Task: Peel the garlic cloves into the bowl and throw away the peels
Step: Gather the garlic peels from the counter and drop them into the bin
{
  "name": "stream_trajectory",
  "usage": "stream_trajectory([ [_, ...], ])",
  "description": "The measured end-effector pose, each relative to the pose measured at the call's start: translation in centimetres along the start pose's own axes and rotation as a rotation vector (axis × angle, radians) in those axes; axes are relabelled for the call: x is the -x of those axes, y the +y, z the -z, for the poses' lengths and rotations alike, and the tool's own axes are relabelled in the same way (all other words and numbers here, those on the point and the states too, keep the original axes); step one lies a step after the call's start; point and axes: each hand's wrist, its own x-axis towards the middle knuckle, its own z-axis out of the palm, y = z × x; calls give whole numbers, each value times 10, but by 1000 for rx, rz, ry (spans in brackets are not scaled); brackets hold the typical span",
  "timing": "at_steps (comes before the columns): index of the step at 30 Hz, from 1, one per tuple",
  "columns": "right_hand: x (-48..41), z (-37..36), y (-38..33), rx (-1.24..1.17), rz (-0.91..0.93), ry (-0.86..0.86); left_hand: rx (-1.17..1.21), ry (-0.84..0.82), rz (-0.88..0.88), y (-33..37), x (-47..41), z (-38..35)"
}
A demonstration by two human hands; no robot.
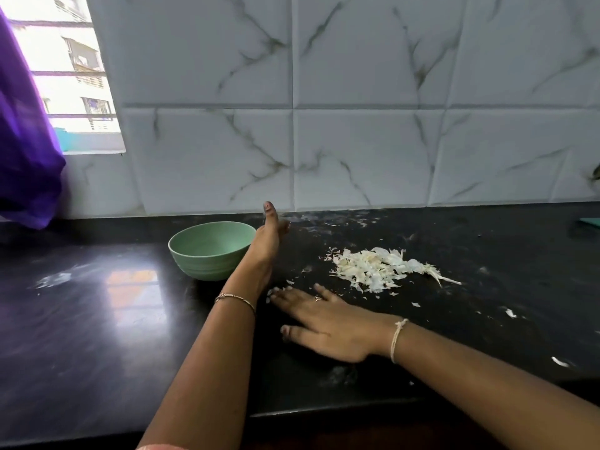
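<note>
Peels (383, 268) heaped on the black worktop (97, 303) right of the green bowl (211, 250); your right hand (328, 326) lies flat, fingers (285, 295) apart, your left hand (268, 241) on edge, empty.

On the dark counter (97, 319) the right hand (328, 323) lies flat, palm down and fingers spread, holding nothing. Just beyond its fingertips the left hand (268, 241) stands on edge, thumb up, also empty, with the green bowl (207, 251) right beside it on its outer side. The heap of garlic peels (380, 267) sits a little past the right hand, and stray flakes (511, 313) are scattered further out toward that wrist's side.
</note>
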Motion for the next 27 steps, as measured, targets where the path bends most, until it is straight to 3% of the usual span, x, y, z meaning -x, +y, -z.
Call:
stream_trajectory([
  [3,-14,-4,7,36,-64,-31,32,-15,33,0,-5,5],
  [9,-25,8,42,259,-415,-20,121,-76,78,8,-3,10],
  [11,-33,11,38,313,-417,31,119,-89,73,8,-4,11],
  [13,-51,11,26,222,-311,39,87,-79,47,7,-7,11],
  [17,-91,2,12,79,-165,-40,-27,-51,0,6,-5,7],
  [24,-66,12,56,393,-517,-59,-388,-77,-9,-4,7,-18],
  [27,-42,18,67,556,-539,7,-538,-116,14,-13,13,-26],
])
